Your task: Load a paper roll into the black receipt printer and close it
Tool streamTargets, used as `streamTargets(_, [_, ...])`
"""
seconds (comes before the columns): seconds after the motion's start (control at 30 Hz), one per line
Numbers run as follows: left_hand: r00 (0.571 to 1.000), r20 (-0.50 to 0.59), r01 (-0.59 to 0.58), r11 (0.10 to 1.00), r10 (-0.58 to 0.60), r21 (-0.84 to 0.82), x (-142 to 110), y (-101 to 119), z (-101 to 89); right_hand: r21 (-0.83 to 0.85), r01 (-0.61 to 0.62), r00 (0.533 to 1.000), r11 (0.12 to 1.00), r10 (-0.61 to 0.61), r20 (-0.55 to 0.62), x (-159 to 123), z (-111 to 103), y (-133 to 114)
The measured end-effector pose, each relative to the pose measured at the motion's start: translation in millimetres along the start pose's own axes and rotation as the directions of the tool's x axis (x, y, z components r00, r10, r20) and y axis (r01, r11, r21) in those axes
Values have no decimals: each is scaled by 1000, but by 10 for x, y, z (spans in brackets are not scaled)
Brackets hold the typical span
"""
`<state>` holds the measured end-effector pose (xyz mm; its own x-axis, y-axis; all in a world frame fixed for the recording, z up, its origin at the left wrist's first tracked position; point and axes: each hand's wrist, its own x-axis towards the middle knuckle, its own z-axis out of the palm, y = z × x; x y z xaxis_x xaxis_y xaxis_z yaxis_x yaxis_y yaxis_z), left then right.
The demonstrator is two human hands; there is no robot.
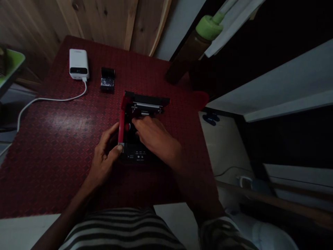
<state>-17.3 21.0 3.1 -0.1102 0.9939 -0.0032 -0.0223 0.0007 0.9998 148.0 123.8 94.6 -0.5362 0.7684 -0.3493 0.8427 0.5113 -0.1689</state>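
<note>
A red and black printer [121, 121] with its lid raised sits on the table, small buttons and lettering along its front. My left hand [105, 152] steadies the printer by its left side, thumb on the front corner and fingers along the outer wall. Inside the printer's open bay is my right hand [153, 133], its fingers bent downward near a dark roller-like part. What those fingertips pinch, if anything, is hidden in shadow. Beyond the printer, to the left, lies a small black roll-like piece [107, 80] with a shiny, wrinkled surface.
A white power bank [78, 62] with a plugged-in white cable [54, 99] rests on the red patterned table [59, 139]. A tall bottle with a green cap [209, 27] stands at the back right, near a red round object [199, 100]. Wooden boards [101, 21] rise behind the table.
</note>
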Motion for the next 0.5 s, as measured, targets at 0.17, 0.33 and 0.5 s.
streamTargets(0.17, [1000, -5, 10, 1000, -10, 0, 2, 13, 8, 70, 21, 997, 997, -16, -75, 20, 121, 35])
streamTargets(0.33, [1000, -8, 29, 999, -29, -23, 12, 26, 18, 267, 282, 945, 921, -219, -244, -149, 162, 218])
streamTargets(0.5, [1000, -13, 9, 1000, -9, -28, 15, 21, 18, 308, 387, 917, 869, -329, -225, -308, 62, 283])
